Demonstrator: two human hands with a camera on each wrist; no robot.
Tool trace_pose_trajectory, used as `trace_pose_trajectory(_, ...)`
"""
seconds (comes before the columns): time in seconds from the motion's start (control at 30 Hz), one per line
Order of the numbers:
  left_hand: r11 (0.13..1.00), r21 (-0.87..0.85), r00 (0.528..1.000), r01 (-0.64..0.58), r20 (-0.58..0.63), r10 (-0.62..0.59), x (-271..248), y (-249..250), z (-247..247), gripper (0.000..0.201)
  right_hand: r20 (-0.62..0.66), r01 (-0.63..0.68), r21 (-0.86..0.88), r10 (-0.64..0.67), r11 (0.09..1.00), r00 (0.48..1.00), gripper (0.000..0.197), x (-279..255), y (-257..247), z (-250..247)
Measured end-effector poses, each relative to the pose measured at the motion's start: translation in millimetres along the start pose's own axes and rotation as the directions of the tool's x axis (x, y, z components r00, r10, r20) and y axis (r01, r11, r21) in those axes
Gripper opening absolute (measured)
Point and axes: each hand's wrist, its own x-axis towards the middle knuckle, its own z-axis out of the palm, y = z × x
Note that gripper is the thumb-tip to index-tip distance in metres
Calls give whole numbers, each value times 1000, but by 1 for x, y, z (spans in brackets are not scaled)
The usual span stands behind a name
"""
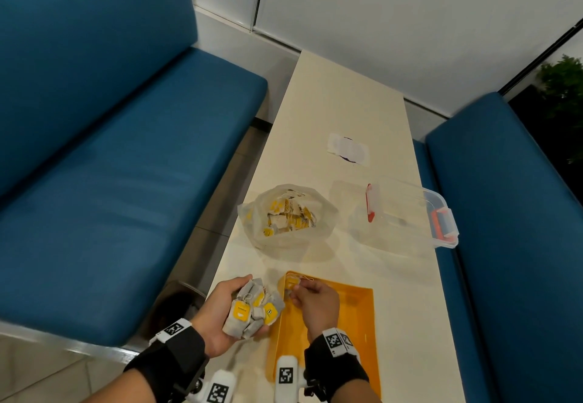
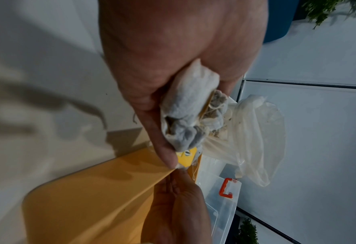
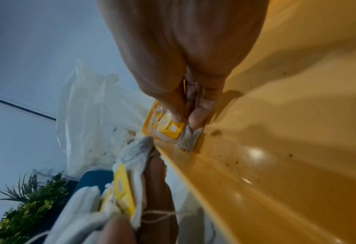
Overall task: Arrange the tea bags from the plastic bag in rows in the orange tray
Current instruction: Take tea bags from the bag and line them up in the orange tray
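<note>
Two blue upholstered benches (image 1: 104, 162) are flanking a long cream surface (image 1: 334, 112) that is running away from the person toward a white wall. On the surface's right edge a clear lidded container (image 1: 410, 213) with red clasps is sitting, partly overhanging the edge, with a white paper scrap (image 1: 347, 150) lying beyond it. At the near end the orange tray (image 1: 353, 314) is lying flat, its floor mostly bare and flecked with dark crumbs in the right wrist view. Just beyond the tray's far left corner the plastic bag (image 1: 287, 216) is slumping open, a heap of tea bags with yellow tags showing inside it.

The left hand (image 1: 217, 311) is hovering just left of the tray, palm up, fingers curling round a bundle of tea bags (image 1: 252, 308) whose yellow tags and strings are spilling out between them. The right hand (image 1: 315, 301) is reaching into the tray's far left corner, thumb and fingertips pinching a single tea bag (image 3: 185, 138) that is touching the tray floor against the wall; its yellow tag (image 3: 170, 130) is lying flat beside the fingertips, with its string looping over the tray's rim. The two hands are close together but not touching. Black wrist straps with printed markers are wrapping both forearms.
</note>
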Motion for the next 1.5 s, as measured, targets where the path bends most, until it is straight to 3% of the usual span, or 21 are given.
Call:
trace_pose_trajectory(0.23, 999, -27, 1000, -24, -3, 24, -3, 3, 0, 45, -1, -27, 25, 27, 999, 1000, 17, -10, -6, -14)
trace_pose_trajectory(0.33, 999, -21, 999, -34, 3, 34, -6, 7, 3, 41, 11, 114, -135, -113, 984, 993, 19, -20, -14, -24)
trace_pose_trajectory(0.4, 999, -16, 999, -31, -11, 31, -6, 9, 4, 41, 110, 347, -240, -329, 907, 938, 24, -31, -25, -30)
trace_pose_trajectory(0.47, 1000, -12, 1000, -25, -10, 24, -4, 10, 5, 42, 305, 575, -268, -498, 773, 812, 27, -40, -35, -33)
trace_pose_trajectory(0.5, 1000, -15, 1000, -19, 0, 19, -4, 10, 5, 43, 415, 642, -278, -514, 714, 751, 28, -43, -39, -33)
trace_pose_trajectory(0.57, 1000, -28, 1000, -13, 21, 14, -4, 10, 7, 41, 580, 700, -324, -452, 636, 678, 31, -45, -42, -30)
trace_pose_trajectory(0.7, 999, -39, 998, -9, 57, 11, -6, 11, 12, 41, 646, 735, -333, -425, 590, 634, 40, -42, -35, -27)
trace_pose_trajectory(1.03, 999, -28, 1000, -27, 7, 27, -9, 13, 10, 40, 621, 715, -359, -419, 599, 662, 32, -46, -32, -25)
trace_pose_trajectory(1.27, 999, -11, 998, -53, -22, 52, -13, 14, 19, 40, 623, 742, -416, -430, 526, 654, 12, -48, -35, -27)
trace_pose_trajectory(1.37, 998, -13, 998, -53, -35, 53, -12, 15, 20, 39, 625, 748, -453, -425, 486, 655, 12, -49, -36, -27)
trace_pose_trajectory(1.5, 997, -6, 996, -71, -52, 71, -9, 17, 19, 38, 627, 720, -469, -382, 512, 679, 15, -53, -37, -29)
